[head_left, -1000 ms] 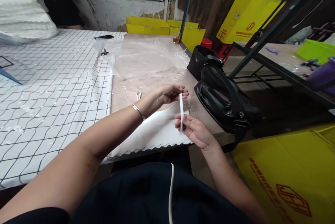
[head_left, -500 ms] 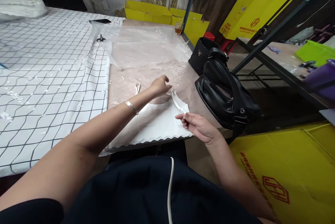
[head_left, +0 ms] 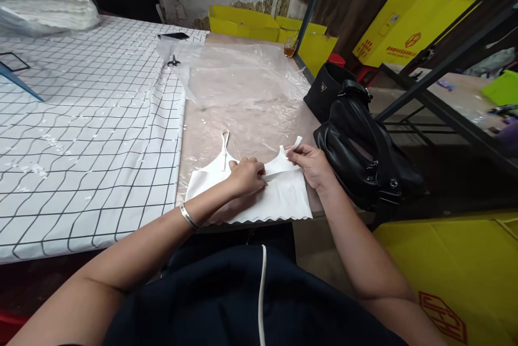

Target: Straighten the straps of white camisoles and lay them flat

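On the top [head_left: 289, 197], the left strap [head_left: 224, 144] lies looped; the right strap [head_left: 298, 142], not yet laid flat, is pinched by the right hand [head_left: 314, 165]; left hand [head_left: 246, 176] curled mid-top, grip unclear.

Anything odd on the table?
Yes: small white scraps lie strewn over the checked cloth, left of the white top, like litter nobody cleared. The cloth also looks rumpled toward its right edge rather than lying flat.

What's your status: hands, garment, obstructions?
Left hand on white top; right hand pinching its strap. Top laid out, wavy hem nearest. Black bag close right, not touching top.
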`<state>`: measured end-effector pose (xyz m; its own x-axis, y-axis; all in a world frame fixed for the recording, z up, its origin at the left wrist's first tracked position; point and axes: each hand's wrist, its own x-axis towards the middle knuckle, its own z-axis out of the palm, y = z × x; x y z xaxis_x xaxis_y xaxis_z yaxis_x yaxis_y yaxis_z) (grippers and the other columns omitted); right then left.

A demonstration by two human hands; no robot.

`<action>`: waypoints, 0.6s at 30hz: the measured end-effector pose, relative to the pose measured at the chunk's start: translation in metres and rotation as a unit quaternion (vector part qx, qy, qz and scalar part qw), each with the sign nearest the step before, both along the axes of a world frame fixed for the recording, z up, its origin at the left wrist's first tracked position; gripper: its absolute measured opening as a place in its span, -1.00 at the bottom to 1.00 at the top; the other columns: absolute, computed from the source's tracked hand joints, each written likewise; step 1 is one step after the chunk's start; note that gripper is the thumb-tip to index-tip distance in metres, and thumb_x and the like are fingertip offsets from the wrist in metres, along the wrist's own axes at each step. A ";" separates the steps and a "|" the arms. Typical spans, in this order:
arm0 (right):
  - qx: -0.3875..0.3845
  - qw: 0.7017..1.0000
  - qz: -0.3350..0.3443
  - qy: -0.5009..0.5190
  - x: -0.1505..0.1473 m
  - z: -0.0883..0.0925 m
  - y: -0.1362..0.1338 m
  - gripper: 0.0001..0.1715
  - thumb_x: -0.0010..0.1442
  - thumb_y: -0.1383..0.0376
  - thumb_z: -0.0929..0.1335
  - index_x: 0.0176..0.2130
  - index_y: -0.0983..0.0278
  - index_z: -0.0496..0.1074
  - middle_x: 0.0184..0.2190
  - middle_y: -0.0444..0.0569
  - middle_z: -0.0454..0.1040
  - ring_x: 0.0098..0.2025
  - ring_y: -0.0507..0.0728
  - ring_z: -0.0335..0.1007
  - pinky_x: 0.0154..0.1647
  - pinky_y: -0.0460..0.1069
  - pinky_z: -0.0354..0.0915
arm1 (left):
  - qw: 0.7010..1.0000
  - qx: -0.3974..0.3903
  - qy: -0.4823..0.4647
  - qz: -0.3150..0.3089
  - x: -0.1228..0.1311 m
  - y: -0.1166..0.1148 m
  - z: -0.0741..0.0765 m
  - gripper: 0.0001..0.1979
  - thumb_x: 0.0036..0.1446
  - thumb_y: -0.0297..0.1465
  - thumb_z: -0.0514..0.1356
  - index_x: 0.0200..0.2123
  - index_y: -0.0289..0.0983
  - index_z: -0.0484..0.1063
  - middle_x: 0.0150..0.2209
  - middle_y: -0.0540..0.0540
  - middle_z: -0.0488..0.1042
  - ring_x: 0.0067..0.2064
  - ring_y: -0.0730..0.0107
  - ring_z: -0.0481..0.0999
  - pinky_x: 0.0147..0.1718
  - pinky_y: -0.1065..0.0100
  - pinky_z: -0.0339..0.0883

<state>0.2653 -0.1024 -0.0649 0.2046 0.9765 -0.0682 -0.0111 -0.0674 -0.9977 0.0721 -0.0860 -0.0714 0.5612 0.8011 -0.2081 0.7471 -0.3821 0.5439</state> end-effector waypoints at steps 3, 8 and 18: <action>-0.009 0.998 0.044 -0.050 -0.003 -0.008 -0.003 -0.59 -0.27 0.13 0.55 -0.42 0.32 0.52 -0.46 -0.03 0.44 -0.41 0.08 0.28 -0.37 -0.04 0.18 | 0.999 -0.033 -0.039 0.007 0.000 -0.001 0.003 -0.78 0.13 -0.26 0.27 -0.24 -0.29 0.50 -0.14 -0.14 0.49 0.02 0.02 0.35 -0.02 0.04 -0.02; 0.001 0.982 0.132 -0.137 -0.005 -0.014 -0.013 -0.70 -0.11 0.13 0.46 -0.42 0.31 0.53 -0.40 -0.04 0.48 -0.31 0.13 0.37 -0.20 0.01 0.24 | 0.994 -0.059 -0.083 0.025 -0.001 -0.005 0.001 -0.78 0.19 -0.26 0.22 -0.35 -0.30 0.51 -0.21 -0.08 0.52 -0.07 0.12 0.41 0.01 0.02 -0.07; 0.019 0.964 0.195 -0.181 -0.004 -0.018 -0.015 -0.72 0.00 0.12 0.42 -0.41 0.32 0.51 -0.40 -0.03 0.48 -0.32 0.12 0.35 -0.24 -0.01 0.21 | 0.994 -0.051 -0.092 0.032 0.000 -0.005 -0.002 -0.82 0.15 -0.32 0.20 -0.40 -0.31 0.50 -0.22 -0.07 0.52 -0.06 0.13 0.38 -0.01 0.04 -0.06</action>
<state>0.2611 -0.1176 -0.0827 -0.1742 0.9844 -0.0235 0.3569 0.0408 -0.9333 0.0719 -0.0910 -0.0738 0.5456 0.8167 -0.1880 0.6520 -0.2727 0.7075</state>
